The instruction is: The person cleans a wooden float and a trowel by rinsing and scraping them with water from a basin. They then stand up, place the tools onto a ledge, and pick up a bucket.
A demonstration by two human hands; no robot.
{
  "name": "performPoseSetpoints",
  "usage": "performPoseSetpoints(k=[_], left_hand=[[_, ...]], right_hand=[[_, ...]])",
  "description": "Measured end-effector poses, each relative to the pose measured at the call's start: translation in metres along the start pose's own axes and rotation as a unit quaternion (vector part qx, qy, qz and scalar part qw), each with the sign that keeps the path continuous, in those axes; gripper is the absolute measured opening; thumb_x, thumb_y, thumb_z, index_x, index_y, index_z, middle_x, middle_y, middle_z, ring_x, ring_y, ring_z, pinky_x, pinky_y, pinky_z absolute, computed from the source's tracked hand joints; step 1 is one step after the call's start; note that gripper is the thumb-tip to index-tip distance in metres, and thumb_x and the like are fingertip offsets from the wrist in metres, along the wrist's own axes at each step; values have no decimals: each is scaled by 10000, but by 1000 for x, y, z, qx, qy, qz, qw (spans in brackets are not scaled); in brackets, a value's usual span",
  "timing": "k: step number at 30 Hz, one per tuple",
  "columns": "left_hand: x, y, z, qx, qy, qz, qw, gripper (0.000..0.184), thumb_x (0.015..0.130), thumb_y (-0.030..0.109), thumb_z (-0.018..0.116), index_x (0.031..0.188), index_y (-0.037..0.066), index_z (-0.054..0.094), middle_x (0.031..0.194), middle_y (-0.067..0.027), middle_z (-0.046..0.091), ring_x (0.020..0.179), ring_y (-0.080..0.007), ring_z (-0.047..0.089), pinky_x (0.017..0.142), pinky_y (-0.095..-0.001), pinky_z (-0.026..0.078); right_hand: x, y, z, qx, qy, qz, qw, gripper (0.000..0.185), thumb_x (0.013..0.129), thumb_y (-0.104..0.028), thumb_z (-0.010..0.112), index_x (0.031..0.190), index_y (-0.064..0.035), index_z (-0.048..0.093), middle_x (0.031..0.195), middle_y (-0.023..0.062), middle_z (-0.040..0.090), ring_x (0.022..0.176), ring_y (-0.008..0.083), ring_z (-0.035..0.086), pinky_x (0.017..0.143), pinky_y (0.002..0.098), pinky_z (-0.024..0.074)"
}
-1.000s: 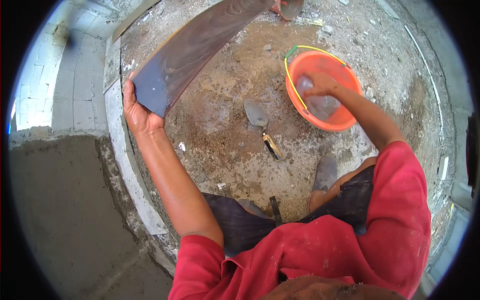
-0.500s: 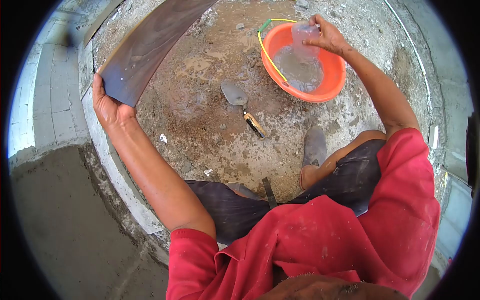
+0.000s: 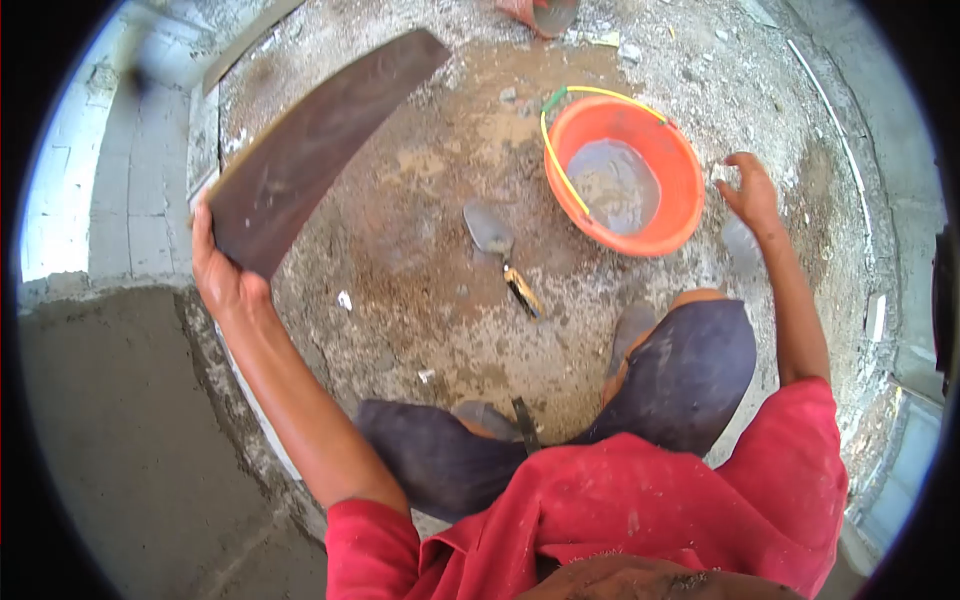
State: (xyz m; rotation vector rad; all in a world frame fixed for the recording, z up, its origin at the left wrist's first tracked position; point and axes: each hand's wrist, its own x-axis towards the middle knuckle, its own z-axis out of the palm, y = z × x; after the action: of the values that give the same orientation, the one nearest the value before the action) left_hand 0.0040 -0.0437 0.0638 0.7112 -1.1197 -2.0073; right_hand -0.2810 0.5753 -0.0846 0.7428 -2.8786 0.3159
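My left hand grips the near end of a long dark board, which slants up and away to the right. To the right of the orange bucket, my right hand is open, with thumb and fingers apart. A clear plastic cup is just below that hand, beside the bucket and apart from the fingers. Murky water lies in the bucket, whose yellow handle rests over its left side. Between the board and the bucket, a trowel lies on the wet ground.
A reddish container lies at the top edge. Block walls rise at the left, above a smooth grey cement surface. My knees and feet are below the trowel and bucket. Small stones and scraps dot the ground.
My right hand has left the bucket, moved right and let go of the clear cup. The board's far end has come down into view, with my left hand still on its near end.
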Motion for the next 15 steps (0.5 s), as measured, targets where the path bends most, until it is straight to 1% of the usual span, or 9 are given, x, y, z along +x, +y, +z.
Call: performPoseSetpoints(k=[2,3,4,5,7,9,11,13,15], left_hand=[[-2,0,-8,10,10,5,1000,382,967,250,664,1299,67,614,1272,-148,646,1149,-330,642,972,-549,544],[-3,-3,-14,17,19,3,1000,398,965,247,668,1314,66,606,1280,-148,642,1153,-328,642,973,-545,546],[-5,-9,-18,25,21,11,999,403,963,250,673,1314,65,604,1285,-148,639,1154,-327,641,972,-542,549],[-7,-14,-24,34,26,18,999,407,962,253,677,1315,64,603,1290,-149,636,1155,-325,640,970,-539,551],[-15,-22,-29,49,50,12,997,415,962,271,681,1310,59,602,1292,-152,635,1155,-328,640,968,-547,553],[-21,-21,-30,49,57,-3,997,408,965,271,678,1307,60,604,1291,-151,636,1158,-331,638,970,-558,549],[-21,-23,-27,54,59,-11,997,396,969,266,672,1302,61,606,1292,-151,636,1161,-334,635,972,-569,545],[-17,-28,-22,60,57,-13,996,381,974,258,664,1297,62,609,1293,-153,636,1164,-340,633,974,-581,539],[-14,-34,-13,65,58,-14,996,365,978,253,658,1287,64,615,1291,-152,636,1166,-343,632,976,-588,536]], right_hand=[[16,-64,21,94,-47,-2,994,331,829,-187,718,1133,-68,665,1136,160,689,1061,357,660,932,448,522],[24,-71,56,109,-109,-55,986,271,842,-165,675,1093,-66,699,1081,164,712,1027,355,677,913,457,531],[30,-83,86,37,-241,-86,966,255,833,-158,677,1067,-68,723,1076,173,716,1037,350,677,917,442,530],[34,-98,112,-35,-371,-118,921,240,824,-150,678,1040,-69,747,1072,182,720,1046,345,678,921,427,530],[27,-126,154,-164,-525,-160,820,251,792,-143,670,1013,-92,777,1073,173,730,1037,323,695,900,433,544],[22,-141,197,-140,-478,-240,833,251,771,-179,691,988,-90,781,1075,167,737,1006,321,711,861,441,559],[48,-167,199,-140,-515,-338,775,236,794,-164,661,979,-79,780,1059,158,742,967,332,718,837,446,566],[69,-171,207,-125,-417,-392,810,227,831,-141,622,986,-74,774,1048,158,741,955,346,718,832,450,571],[93,-132,236,-65,-327,-344,878,242,862,-136,583,1002,-68,768,1055,170,736,968,368,712,855,448,574]])
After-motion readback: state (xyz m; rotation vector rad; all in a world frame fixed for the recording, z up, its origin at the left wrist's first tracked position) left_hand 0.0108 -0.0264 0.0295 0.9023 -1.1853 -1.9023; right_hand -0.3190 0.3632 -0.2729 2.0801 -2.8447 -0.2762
